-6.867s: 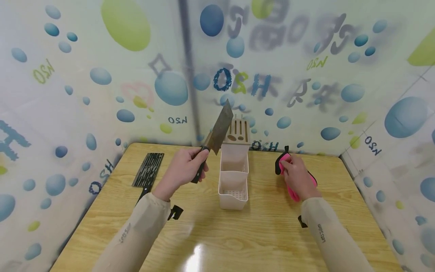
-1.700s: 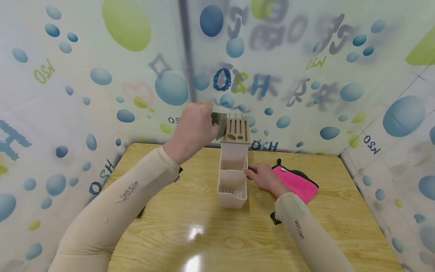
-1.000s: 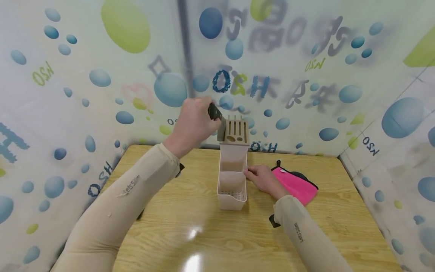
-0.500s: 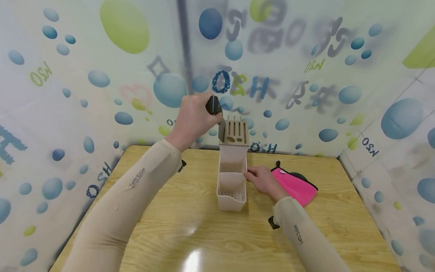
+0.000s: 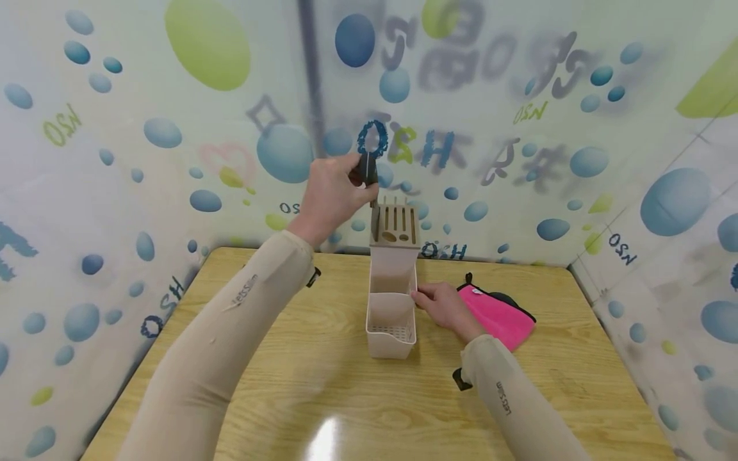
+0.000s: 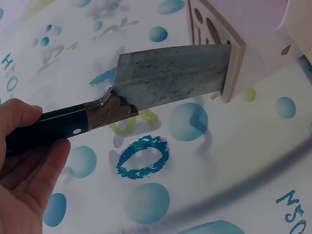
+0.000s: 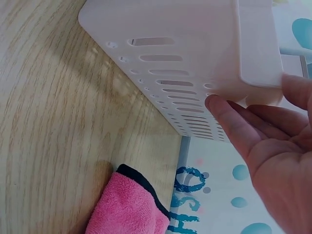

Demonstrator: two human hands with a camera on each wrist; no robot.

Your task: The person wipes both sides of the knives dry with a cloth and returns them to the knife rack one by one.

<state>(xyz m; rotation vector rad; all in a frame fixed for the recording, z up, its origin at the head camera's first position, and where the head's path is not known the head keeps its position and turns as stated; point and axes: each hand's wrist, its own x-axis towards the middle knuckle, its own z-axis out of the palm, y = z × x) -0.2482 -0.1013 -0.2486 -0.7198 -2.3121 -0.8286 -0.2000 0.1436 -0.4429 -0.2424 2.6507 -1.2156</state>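
My left hand (image 5: 337, 192) grips the black handle of a cleaver (image 6: 170, 75), thumb on one side and fingers on the other. Its dark, speckled blade points down, with its end at the leftmost slot of the beige slotted top on a white plastic knife holder (image 5: 392, 320). In the left wrist view the blade's end meets that slotted face, and most of the blade stays outside. Low on the holder's right side, my right hand (image 5: 445, 307) holds the wall near the rim. In the right wrist view a fingertip (image 7: 214, 103) rests against the vented wall.
A pink cloth (image 5: 500, 319) with black edging lies on the wooden table (image 5: 323, 390), right of the holder and close to my right hand. A wall with a bubble print (image 5: 288, 153) rises behind. Two open compartments step down at the holder's front.
Earlier my right hand held the pink cloth; now it lies on the table and that hand holds the holder. The cleaver moved to the slot and turned upright. My left sleeve covers the striped cleaver.
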